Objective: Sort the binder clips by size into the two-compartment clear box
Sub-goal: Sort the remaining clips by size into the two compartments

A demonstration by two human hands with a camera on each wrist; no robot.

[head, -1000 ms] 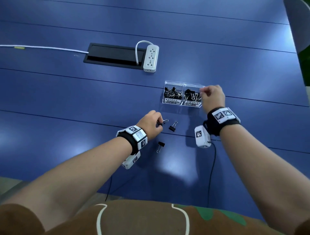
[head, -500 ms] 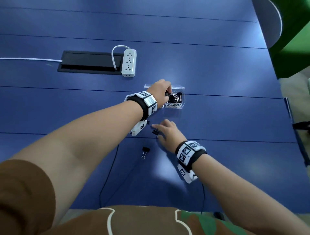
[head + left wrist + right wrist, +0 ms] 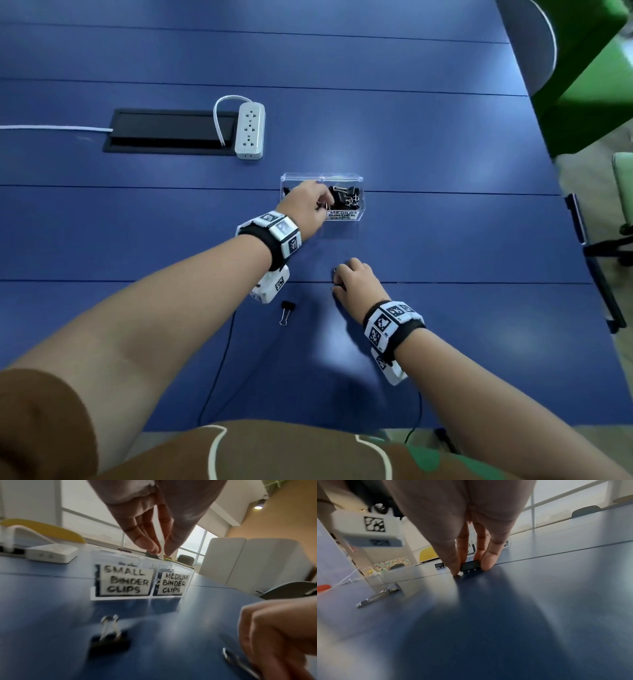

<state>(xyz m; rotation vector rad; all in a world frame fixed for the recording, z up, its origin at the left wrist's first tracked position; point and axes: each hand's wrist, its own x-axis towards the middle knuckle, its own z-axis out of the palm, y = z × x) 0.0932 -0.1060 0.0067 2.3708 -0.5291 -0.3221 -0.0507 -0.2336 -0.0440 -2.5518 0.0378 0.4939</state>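
Left hand (image 3: 305, 205) pinches over clear box (image 3: 352, 179); right hand (image 3: 356, 284) grips binder clip (image 3: 470, 565).

— Left hand (image 3: 306, 207)?
— Arm extended forward, fingers (image 3: 150, 545) pointing down, tips pinched together.
— Right hand (image 3: 356, 287)?
— Lowered to the worktop (image 3: 445, 240), fingers (image 3: 489, 559) curled, tips pinching.

Small-clip compartment (image 3: 287, 192) of the clear box (image 3: 356, 178) mostly behind the left hand (image 3: 305, 209).
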